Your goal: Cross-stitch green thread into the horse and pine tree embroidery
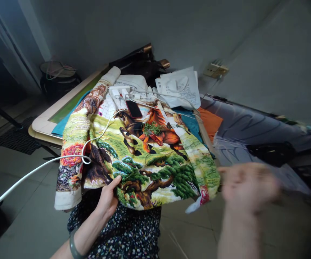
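A large cross-stitch cloth (134, 162) with horses and green pine branches lies over the table and hangs past its front edge. My left hand (109, 198) is closed on the near edge, thumb on top and fingers hidden beneath. Off the cloth's right side, my right hand (248, 183) is raised and blurred by motion. Its fingers look curled into a fist; anything inside cannot be made out. A tangle of green thread (152, 128) rests on the stitched horses, close to a dark phone (134, 109). The cloth's left side is a thick roll (73, 154).
A white power strip (119, 89) with plugs sits on the cloth. One white cable (34, 180) runs off to the left. White printed bags (181, 86) and orange fabric (211, 122) lie behind and to the right. A wall socket (215, 70) is at the back.
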Demonstrator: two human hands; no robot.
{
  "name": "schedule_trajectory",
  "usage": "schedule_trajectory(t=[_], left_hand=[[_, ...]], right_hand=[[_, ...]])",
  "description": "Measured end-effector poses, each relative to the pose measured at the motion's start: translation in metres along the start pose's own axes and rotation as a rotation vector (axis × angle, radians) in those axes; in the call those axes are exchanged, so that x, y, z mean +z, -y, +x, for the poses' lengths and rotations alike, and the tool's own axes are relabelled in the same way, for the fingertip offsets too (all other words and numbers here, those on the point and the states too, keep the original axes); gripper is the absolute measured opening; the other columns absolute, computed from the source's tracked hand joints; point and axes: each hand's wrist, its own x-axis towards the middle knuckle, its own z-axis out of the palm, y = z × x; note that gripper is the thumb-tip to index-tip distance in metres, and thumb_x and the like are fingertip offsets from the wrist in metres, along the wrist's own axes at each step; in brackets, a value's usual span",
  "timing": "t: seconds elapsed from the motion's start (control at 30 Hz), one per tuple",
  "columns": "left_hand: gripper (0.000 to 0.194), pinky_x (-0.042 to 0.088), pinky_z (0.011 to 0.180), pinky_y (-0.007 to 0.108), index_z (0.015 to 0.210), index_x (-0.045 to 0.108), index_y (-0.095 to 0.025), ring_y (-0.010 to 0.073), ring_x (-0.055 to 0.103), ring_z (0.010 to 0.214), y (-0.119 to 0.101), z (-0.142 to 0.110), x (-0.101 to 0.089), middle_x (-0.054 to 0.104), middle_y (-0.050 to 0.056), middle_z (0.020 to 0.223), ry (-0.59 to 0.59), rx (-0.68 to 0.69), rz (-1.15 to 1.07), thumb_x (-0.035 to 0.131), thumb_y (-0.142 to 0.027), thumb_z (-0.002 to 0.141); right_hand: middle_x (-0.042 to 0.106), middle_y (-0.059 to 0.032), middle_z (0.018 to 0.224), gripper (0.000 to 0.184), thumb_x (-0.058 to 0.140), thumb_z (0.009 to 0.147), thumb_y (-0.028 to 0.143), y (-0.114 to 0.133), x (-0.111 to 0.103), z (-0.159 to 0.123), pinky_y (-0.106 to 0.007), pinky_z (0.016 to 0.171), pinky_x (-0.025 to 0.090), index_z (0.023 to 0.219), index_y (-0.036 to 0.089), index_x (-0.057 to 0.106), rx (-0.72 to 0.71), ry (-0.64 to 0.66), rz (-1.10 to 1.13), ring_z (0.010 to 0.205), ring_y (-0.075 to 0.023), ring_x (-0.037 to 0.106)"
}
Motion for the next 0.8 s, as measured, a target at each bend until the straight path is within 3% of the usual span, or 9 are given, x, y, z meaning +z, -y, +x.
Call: schedule_trajectory(t=[0.07, 0.13, 0.2, 0.27, 0.37, 0.8], left_hand=[[0.022, 0.059, 0.092, 0.044, 0.089, 0.078, -0.012, 0.0300, 0.076, 0.091, 0.000, -0.001, 0.000, 0.081, 0.012, 0.092, 0.001, 0.004, -0.004, 0.083, -0.017, 0.068], [0.022, 0.059, 0.089, 0.043, 0.087, 0.078, -0.011, 0.0295, 0.076, 0.088, -0.001, -0.002, -0.001, 0.081, 0.012, 0.090, -0.006, 0.003, -0.004, 0.084, -0.017, 0.067], [0.020, 0.060, 0.085, 0.040, 0.082, 0.078, -0.010, 0.0274, 0.075, 0.082, -0.001, -0.002, -0.001, 0.081, 0.011, 0.086, -0.016, 0.007, 0.002, 0.085, -0.016, 0.064], [0.020, 0.060, 0.082, 0.037, 0.079, 0.077, -0.010, 0.0246, 0.074, 0.078, -0.002, -0.001, -0.002, 0.080, 0.010, 0.083, -0.021, 0.015, 0.005, 0.086, -0.016, 0.062], [0.021, 0.060, 0.080, 0.035, 0.079, 0.077, -0.010, 0.0234, 0.074, 0.077, -0.003, -0.001, -0.003, 0.080, 0.010, 0.084, -0.023, 0.020, -0.001, 0.087, -0.015, 0.061], [0.017, 0.060, 0.079, 0.038, 0.077, 0.077, -0.010, 0.0247, 0.073, 0.076, -0.002, 0.000, -0.002, 0.079, 0.010, 0.080, -0.021, 0.005, 0.016, 0.086, -0.016, 0.064]], right_hand=[[0.046, 0.0077, 0.044, 0.025, 0.074, 0.081, 0.042, -0.024, 0.044, -0.039, -0.023, 0.038, 0.044, 0.069, 0.025, 0.059, 0.157, 0.142, -0.053, 0.035, -0.0103, 0.045], [0.053, 0.0061, 0.048, 0.018, 0.067, 0.084, 0.039, -0.047, 0.084, -0.081, -0.020, 0.037, 0.040, 0.082, 0.021, 0.066, 0.359, 0.474, -0.164, 0.038, -0.0103, 0.047], [0.057, 0.0039, 0.052, 0.020, 0.056, 0.090, 0.033, -0.065, 0.112, -0.114, -0.020, 0.041, 0.040, 0.089, 0.019, 0.071, 0.364, 0.658, -0.268, 0.042, -0.0108, 0.049], [0.062, 0.0015, 0.056, 0.025, 0.052, 0.090, 0.027, -0.074, 0.126, -0.132, -0.021, 0.045, 0.041, 0.090, 0.019, 0.076, 0.266, 0.724, -0.381, 0.046, -0.0120, 0.053], [0.068, -0.0007, 0.059, 0.028, 0.052, 0.089, 0.022, -0.078, 0.132, -0.137, -0.022, 0.048, 0.042, 0.091, 0.020, 0.080, 0.170, 0.731, -0.472, 0.049, -0.0139, 0.057], [0.081, -0.0026, 0.085, 0.030, 0.057, 0.087, 0.011, -0.079, 0.135, -0.130, -0.027, 0.071, 0.054, 0.093, 0.025, 0.082, 0.026, 0.761, -0.578, 0.072, -0.0201, 0.076]])
